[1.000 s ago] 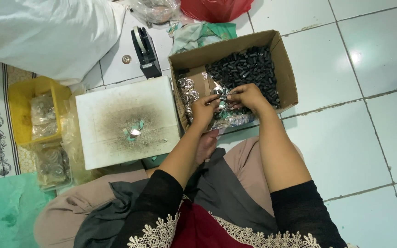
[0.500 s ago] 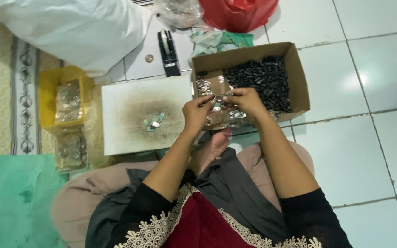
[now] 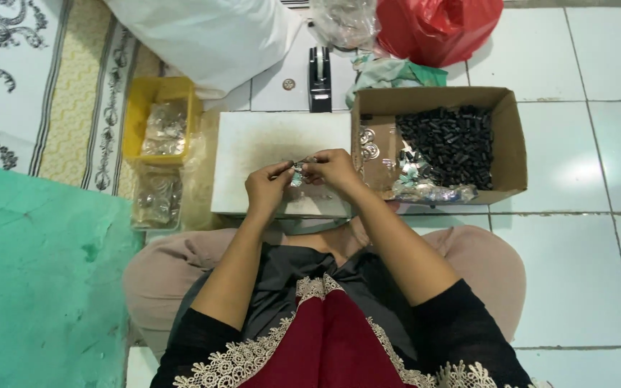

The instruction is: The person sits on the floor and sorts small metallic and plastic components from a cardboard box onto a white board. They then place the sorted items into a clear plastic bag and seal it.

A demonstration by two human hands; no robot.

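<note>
Fingertips of both hands meet over a white work board [image 3: 267, 144], pinching one small metal piece [image 3: 300, 165] between them: the left hand [image 3: 267, 188] grips it from one side with thumb and forefinger closed narrow, the right hand [image 3: 333, 168] closes on it from the other, so the piece hangs just above the board's near edge, where it can be worked at close range and seen from the head camera. What the piece is remains too small to tell

Seen from the same head view, the person sits on a tiled floor [image 3: 583, 237] with the board set across the knees. An open cardboard box [image 3: 513, 136] touches the board's right edge, within easy reach, holding a heap of small black parts [image 3: 445, 144] and some shiny metal bits [image 3: 425, 188]. A yellow tray [image 3: 138, 115] of clear packets [image 3: 164, 128] lies just left of the board. Beyond it stand a black stapler [image 3: 319, 69], a white sack [image 3: 210, 36] and a red plastic bag [image 3: 436, 25]. Nothing lies between hands and box
</note>
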